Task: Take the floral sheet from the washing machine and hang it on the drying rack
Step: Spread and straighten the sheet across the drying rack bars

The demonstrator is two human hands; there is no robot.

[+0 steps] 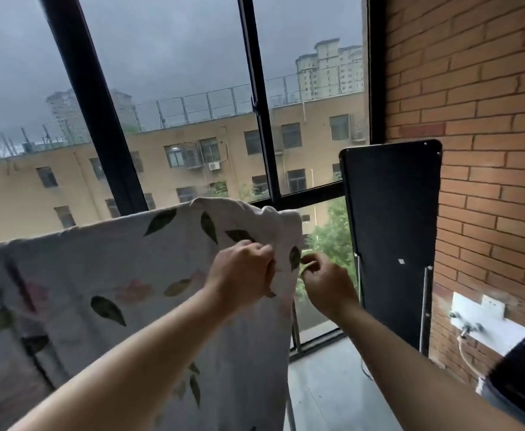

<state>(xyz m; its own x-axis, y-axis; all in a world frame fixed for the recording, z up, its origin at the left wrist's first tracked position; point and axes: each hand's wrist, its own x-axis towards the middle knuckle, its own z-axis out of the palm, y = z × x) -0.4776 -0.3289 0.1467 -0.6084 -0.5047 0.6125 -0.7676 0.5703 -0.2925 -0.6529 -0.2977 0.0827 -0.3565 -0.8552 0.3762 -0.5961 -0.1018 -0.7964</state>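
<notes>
Left hand — edge of floral sheet

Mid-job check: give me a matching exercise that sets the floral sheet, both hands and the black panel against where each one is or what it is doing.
Things
1. floral sheet
2. left hand
3. right hand
4. black panel

Places or states
A. stands upright beside the brick wall
B. pinches at the sheet's right edge
C. hangs draped from its top fold, spread across the left of the view
D. grips the sheet's bunched top corner

Pairs: 1-C, 2-D, 3-B, 4-A
</notes>
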